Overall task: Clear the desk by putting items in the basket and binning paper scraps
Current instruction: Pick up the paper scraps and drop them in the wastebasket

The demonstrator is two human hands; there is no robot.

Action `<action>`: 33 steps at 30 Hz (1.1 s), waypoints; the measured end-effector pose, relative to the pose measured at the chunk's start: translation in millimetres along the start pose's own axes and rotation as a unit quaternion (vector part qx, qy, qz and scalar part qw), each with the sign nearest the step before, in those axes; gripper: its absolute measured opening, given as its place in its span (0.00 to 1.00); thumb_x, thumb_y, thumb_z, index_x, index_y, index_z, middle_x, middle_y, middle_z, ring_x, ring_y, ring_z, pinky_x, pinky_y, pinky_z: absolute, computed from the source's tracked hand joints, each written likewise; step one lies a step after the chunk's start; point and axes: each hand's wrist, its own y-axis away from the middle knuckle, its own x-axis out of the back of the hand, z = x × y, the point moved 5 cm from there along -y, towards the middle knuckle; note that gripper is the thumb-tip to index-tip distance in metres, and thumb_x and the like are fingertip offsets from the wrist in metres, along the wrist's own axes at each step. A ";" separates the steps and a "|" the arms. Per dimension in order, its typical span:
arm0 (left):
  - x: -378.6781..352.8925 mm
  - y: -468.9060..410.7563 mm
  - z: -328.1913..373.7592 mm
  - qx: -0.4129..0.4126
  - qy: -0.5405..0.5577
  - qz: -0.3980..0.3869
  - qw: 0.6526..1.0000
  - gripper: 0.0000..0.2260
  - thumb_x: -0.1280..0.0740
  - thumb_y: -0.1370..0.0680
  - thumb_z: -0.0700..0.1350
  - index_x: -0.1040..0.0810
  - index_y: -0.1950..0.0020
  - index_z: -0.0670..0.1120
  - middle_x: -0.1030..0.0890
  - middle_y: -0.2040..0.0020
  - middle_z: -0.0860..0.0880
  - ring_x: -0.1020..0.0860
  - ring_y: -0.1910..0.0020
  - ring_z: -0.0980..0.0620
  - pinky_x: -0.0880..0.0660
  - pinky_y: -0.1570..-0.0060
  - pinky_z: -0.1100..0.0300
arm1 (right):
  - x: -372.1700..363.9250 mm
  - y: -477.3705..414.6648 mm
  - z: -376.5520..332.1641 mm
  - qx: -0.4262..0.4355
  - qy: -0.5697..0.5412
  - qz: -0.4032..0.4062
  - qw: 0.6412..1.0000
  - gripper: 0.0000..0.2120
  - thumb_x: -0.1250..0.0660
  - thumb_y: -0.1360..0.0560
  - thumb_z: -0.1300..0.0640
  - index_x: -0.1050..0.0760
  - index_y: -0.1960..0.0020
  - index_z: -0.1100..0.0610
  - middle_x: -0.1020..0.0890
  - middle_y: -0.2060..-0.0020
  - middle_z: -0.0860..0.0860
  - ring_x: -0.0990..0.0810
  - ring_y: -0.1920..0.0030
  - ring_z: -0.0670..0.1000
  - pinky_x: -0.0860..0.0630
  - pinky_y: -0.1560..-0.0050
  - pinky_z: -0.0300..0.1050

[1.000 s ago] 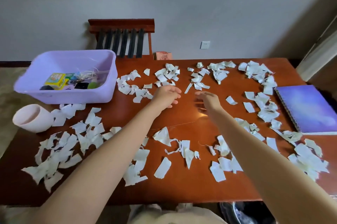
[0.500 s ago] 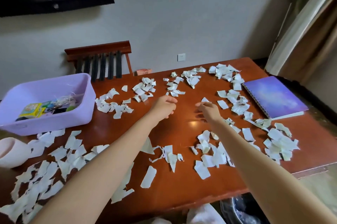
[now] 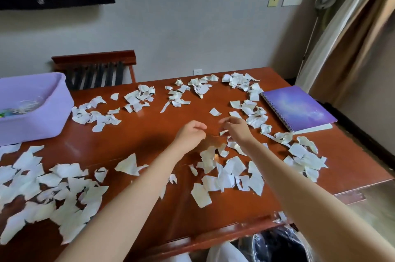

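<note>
Torn white paper scraps (image 3: 226, 172) lie scattered over most of the red-brown wooden desk (image 3: 139, 133). More scraps (image 3: 42, 187) are heaped at the near left. The purple plastic basket (image 3: 42, 123) stands at the far left with small items and wire inside. A purple spiral notebook (image 3: 299, 108) lies at the right. Both my hands hover over the desk's middle. My left hand (image 3: 190, 133) has loosely curled fingers with nothing visible in it. My right hand (image 3: 238, 129) reaches leftward with relaxed fingers just above a small scrap (image 3: 223, 132).
A black bin with a clear liner (image 3: 280, 244) sits on the floor below the desk's near edge. A wooden chair (image 3: 94, 67) stands behind the desk against the wall. A curtain (image 3: 352, 37) hangs at the right, with a fan beside it.
The view has swung right and up; the basket slid toward the left edge and the pink cup left the frame. Both hands stay over the desk's middle, now nearer the scraps in front.
</note>
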 end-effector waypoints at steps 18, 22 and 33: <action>-74.6 74.6 -56.6 -0.115 -0.298 0.050 0.946 0.50 0.27 0.38 0.67 0.55 0.26 0.62 0.62 0.23 0.48 0.60 0.24 0.41 0.55 0.27 0.43 | 70.8 67.5 59.6 0.235 0.276 0.190 0.912 0.14 0.37 0.28 0.61 0.24 0.42 0.55 0.26 0.41 0.54 0.27 0.41 0.55 0.29 0.42 0.48; -84.8 67.2 -55.7 -0.106 -0.276 0.114 0.949 0.48 0.30 0.37 0.69 0.53 0.25 0.60 0.59 0.22 0.47 0.58 0.23 0.42 0.55 0.26 0.43 | 117.7 67.3 96.7 0.132 0.475 0.266 0.828 0.26 0.37 0.26 0.46 0.37 0.30 0.49 0.41 0.27 0.55 0.44 0.27 0.59 0.44 0.31 0.60; -111.1 36.4 -28.8 -0.148 -0.334 0.110 0.924 0.29 0.40 0.30 0.71 0.35 0.31 0.63 0.42 0.24 0.50 0.44 0.25 0.46 0.52 0.28 0.44 | 140.4 32.0 118.4 0.010 0.451 0.234 0.861 0.26 0.44 0.26 0.36 0.34 0.32 0.47 0.35 0.31 0.56 0.37 0.31 0.61 0.43 0.34 0.65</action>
